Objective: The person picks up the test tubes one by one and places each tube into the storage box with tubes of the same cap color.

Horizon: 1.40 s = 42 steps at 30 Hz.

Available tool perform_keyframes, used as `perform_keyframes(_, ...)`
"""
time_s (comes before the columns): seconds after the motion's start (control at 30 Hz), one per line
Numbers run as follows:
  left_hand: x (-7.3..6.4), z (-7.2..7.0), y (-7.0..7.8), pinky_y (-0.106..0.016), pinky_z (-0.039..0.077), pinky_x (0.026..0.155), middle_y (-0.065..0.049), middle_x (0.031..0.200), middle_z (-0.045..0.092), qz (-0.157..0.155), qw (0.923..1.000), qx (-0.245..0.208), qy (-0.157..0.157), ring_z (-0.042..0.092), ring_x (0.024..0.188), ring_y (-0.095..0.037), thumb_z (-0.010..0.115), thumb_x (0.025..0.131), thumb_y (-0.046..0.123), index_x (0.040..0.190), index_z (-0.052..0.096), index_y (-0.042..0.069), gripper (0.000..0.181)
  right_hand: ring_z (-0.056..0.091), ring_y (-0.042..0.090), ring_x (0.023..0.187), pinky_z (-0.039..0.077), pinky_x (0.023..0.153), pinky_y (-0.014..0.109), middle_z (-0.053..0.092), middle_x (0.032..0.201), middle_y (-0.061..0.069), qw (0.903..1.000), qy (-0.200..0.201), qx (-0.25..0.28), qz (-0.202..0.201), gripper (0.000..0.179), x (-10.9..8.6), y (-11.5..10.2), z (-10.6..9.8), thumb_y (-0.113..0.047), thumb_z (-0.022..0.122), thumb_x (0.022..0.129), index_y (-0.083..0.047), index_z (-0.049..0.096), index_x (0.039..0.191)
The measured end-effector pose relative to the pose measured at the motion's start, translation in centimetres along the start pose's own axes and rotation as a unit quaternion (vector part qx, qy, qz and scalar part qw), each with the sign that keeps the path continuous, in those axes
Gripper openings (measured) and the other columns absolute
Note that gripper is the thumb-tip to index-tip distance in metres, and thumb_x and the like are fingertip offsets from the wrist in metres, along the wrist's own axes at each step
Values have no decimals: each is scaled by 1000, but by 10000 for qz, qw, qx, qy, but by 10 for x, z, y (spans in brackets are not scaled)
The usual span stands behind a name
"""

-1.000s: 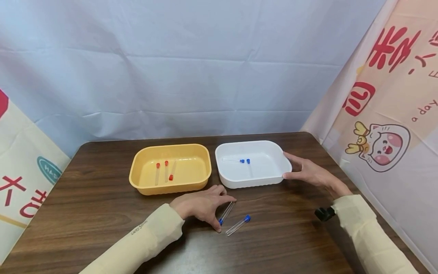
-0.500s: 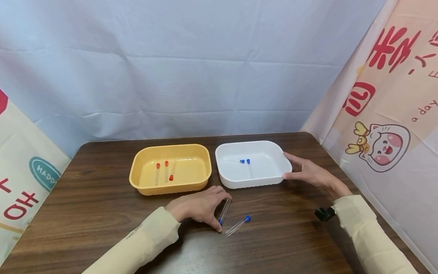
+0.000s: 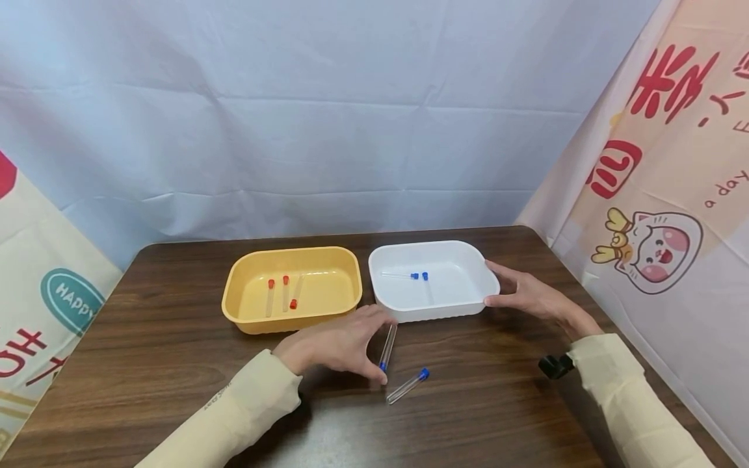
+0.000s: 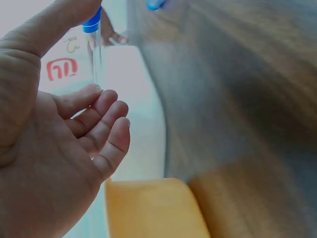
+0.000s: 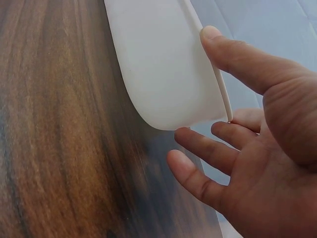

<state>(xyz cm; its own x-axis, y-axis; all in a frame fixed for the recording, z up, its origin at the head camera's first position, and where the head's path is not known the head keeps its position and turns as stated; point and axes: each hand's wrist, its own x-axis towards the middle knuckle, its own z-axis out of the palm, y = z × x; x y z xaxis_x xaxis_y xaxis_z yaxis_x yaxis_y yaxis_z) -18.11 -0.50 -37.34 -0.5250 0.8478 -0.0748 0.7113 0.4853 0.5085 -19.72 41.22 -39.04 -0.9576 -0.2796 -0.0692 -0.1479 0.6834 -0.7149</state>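
My left hand (image 3: pixel 342 344) pinches a blue-capped test tube (image 3: pixel 389 348) lengthwise, thumb at the cap and index finger at the clear end. The left wrist view shows the same test tube (image 4: pixel 96 57) upright in the picture, the other fingers loosely bent below it. Nearer me, a second blue-capped test tube (image 3: pixel 404 390) lies on the table. My right hand (image 3: pixel 535 296) holds the right end of the white tray (image 3: pixel 456 292); in the right wrist view its thumb (image 5: pixel 233 54) is on the rim and fingertips sit at the tray's end. Two blue-capped tubes lie inside.
A yellow tray (image 3: pixel 336 302) with three red-capped test tubes (image 3: pixel 270 300) stands left of the white one, a narrow gap between them. A black strap piece (image 3: pixel 554 366) hangs below the right cuff. Behind the table (image 3: pixel 480 403) hangs a white cloth (image 3: pixel 328 130).
The left hand has lifted the pinched test tube and moved it away from me toward the white tray's near edge. The right hand and the other tubes have stayed put.
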Motion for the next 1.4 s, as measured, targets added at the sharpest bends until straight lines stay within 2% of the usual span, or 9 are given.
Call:
perform_keyframes(0.27,6,-22,9,-35,44,109,-6,143,51,35,9996,-89,265,51,128,-22,90,80,40,148,47,6,87,27,48,149,31,111,71,25,166,26,10000,24,-29,0,95,-1,0,0,-31,79,94,-6,21,165)
perform_keyframes(0.43,16,-34,9,-34,46,105,-7,143,51,31,9993,-85,373,54,126,-22,89,80,43,148,47,5,88,27,47,148,32,111,70,24,166,26,9999,7,99,-54,94,0,1,0,-29,78,94,-6,20,165)
perform_keyframes(0.67,31,-47,8,-35,45,107,-10,141,53,-77,9990,-123,417,54,126,-25,88,81,42,149,47,3,88,28,47,149,31,112,70,25,166,26,9998,-16,202,-37,94,0,-2,0,-28,79,94,-7,21,165)
perform_keyframes(0.87,42,-53,6,-34,46,106,-10,140,54,-242,9983,-171,501,54,125,-24,89,81,41,148,48,2,88,29,48,148,30,112,70,27,165,27,9999,-3,142,-61,94,0,-3,-1,-27,79,94,-6,22,165)
perform_keyframes(1.1,61,-59,3,-39,45,109,-13,144,52,-431,9971,-266,563,52,131,-28,88,83,39,151,46,0,89,31,47,148,34,111,68,28,164,27,9999,-2,104,-69,94,1,-2,-1,-27,79,94,-6,22,165)
perform_keyframes(1.4,85,-55,-4,-38,45,109,-12,146,51,-703,9957,-336,501,52,133,-25,86,84,44,153,44,3,90,28,49,149,29,112,71,26,165,27,9999,-2,100,44,95,-1,-4,-2,-29,80,93,-6,21,165)
